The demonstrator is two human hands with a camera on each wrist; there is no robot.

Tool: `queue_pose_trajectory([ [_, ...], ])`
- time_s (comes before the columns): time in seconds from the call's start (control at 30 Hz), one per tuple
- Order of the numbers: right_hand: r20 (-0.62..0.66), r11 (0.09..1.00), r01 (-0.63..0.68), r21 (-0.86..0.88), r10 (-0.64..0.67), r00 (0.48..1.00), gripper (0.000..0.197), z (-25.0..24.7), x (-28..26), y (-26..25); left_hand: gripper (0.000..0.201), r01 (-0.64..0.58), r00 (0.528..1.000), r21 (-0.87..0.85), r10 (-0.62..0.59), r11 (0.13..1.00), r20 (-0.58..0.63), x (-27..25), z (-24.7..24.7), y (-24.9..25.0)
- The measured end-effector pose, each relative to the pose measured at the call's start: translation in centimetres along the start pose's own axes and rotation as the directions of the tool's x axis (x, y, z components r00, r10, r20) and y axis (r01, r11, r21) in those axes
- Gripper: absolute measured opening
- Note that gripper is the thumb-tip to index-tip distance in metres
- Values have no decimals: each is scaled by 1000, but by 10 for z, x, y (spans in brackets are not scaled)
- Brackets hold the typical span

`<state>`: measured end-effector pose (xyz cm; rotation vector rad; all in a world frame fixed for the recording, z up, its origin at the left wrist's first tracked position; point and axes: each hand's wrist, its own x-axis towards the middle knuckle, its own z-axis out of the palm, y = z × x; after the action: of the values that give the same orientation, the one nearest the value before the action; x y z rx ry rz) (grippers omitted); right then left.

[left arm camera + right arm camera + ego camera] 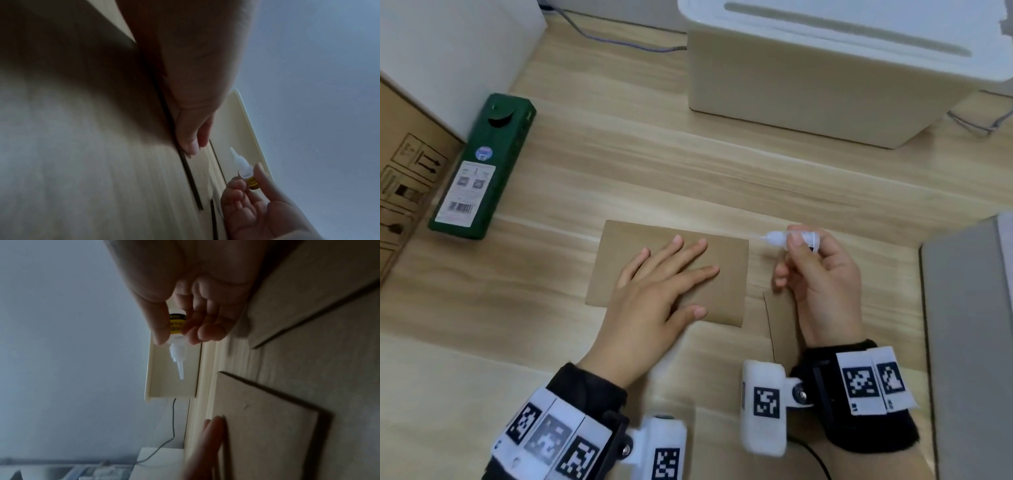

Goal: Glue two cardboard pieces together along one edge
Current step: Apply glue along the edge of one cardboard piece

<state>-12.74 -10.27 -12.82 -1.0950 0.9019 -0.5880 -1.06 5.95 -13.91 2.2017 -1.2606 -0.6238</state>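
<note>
A brown cardboard piece (729, 274) lies flat on the wooden table, and my left hand (664, 270) rests on it with straight, spread fingers. A second, narrower cardboard piece (779, 318) lies to its right, partly under my right hand (815, 274). That hand grips a small white glue bottle (787, 238) with a yellow label (176, 324). Its uncapped nozzle (758, 236) points left, just off the top right corner of the larger piece. In the right wrist view the nozzle (180, 369) hangs above the table, apart from the larger cardboard (267, 426).
A green box (482, 168) lies at the left beside a brown carton (404, 178). A cream plastic bin (825, 85) stands at the back, with cables behind and beside it. A grey laptop (969, 342) lies along the right edge.
</note>
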Motion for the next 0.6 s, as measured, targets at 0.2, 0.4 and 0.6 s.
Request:
queue_pose_trajectory([
  [0.2,-79,981,75,-179,-90,993,12,10,-2,-4,54,26,1000,-39,-25,999,18,6,-5,3],
  [0.4,-112,962,75,-263,-108,988,8,11,2,-6,63,26,1000,-55,-26,998,6,12,-7,-1],
  [0.6,-77,955,106,-276,-132,988,5,15,4,-7,83,65,997,-5,-65,998,34,16,-10,3],
])
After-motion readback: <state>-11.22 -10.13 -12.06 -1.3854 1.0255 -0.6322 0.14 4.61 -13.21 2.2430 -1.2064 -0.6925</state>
